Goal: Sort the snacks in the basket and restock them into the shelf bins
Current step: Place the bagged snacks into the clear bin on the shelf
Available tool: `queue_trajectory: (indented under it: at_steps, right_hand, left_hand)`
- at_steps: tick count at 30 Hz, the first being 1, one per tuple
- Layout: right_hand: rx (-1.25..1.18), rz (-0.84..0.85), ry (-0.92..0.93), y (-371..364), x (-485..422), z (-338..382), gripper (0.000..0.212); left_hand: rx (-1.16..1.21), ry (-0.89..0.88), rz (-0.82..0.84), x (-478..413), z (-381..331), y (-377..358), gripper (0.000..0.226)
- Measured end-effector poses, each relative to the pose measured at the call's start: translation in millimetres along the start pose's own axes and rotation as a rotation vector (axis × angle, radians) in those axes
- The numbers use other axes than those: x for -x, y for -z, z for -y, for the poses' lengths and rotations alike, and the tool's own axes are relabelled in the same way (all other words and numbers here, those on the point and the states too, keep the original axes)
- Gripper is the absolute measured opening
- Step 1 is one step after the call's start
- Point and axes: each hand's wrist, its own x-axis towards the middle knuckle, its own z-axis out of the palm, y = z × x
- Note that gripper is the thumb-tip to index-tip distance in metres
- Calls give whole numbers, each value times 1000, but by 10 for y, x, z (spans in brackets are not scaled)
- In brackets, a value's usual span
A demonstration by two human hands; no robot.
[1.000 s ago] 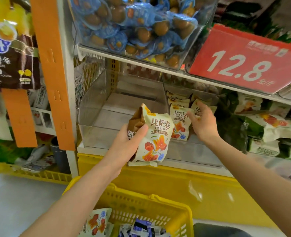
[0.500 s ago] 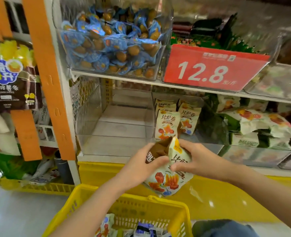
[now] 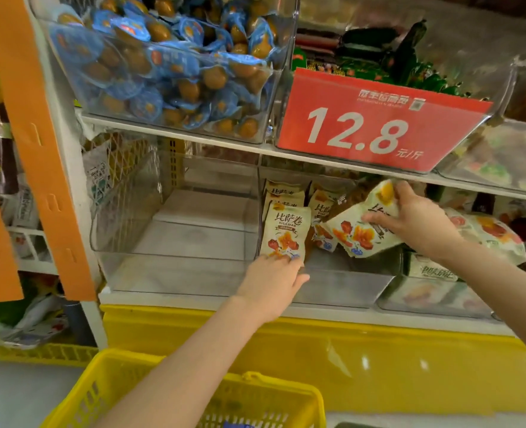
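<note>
Head view: everything is placed here against the red price sign (image 3: pixel 376 125) that hangs on the upper shelf edge. Directly below it sits a clear bin (image 3: pixel 342 285) with a few cream snack packs standing at its back. The right hand (image 3: pixel 416 220), below the sign and a little to its right, has fingers closed over a tilted snack pack (image 3: pixel 352 234), carried in over the bin and not yet set down. The left hand (image 3: pixel 274 279), below the sign's left corner, reaches over the bin's front wall; its fingertips touch the foot of an upright pack (image 3: pixel 286 231), fingers loosely extended, steadying it instead of gripping it. Left of the sign, the neighbouring lower bin (image 3: pixel 175 242) holds nothing visible. Far below, at the bottom edge, the yellow basket (image 3: pixel 107 393) waits with its contents mostly out of sight.

Judged risks: the tilted pack is light and slippery, so released at this angle it may flop flat or knock the standing row over. If the left fingers lift too soon, the upright pack could tip forward over the low front wall
</note>
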Motion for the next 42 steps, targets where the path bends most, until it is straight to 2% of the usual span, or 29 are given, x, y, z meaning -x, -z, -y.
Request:
queue_trajectory:
  at_steps: [2,4,7,11,14,17,22,27,31,34,36,39,42]
  right_hand:
    - [277,67,41,-224,-138,22,77]
    - [389,65,109,-459,-261,40,73]
    - [382,101,189,-735,-442,51,75]
    - [280,403,223,-888,-632,-43,70]
    - [376,329,308,-881,-769,-105,60]
    - [414,269,385,-933,-855,-107,59]
    - [238,401,291,-1076,-776,-142,75]
    - [310,256,301,-1024,-664,-57,71]
    - [99,141,197,-892,-284,107,61]
    - [19,168,145,-827,145,203,55]
    - [-11,214,195,-797,454,212,52]
    - [39,296,297,-777,858,177,60]
    - [149,267,304,-750,1141,158,64]
  left_hand:
    - [1,-1,-120,0,12,-105,39]
    - [38,-26,-224,7,28,-176,37]
    - [77,-49,-313,25,38,-217,31]
    - [106,-47,-335,27,36,-226,29]
    - [107,-26,-359,24,41,-228,20]
    - [99,-7,-349,22,32,-244,21]
    - [115,35,-338,23,-8,-258,16]
    - [153,21,-279,29,5,-232,26]
    - [216,8,-241,22,55,-205,32]
    - [255,19,-174,33,79,-169,31]
    - [232,-2,-130,68,84,-150,31]
    - [134,-41,-109,190,87,-121,38]
    - [200,-13,-147,415,75,-43,39]
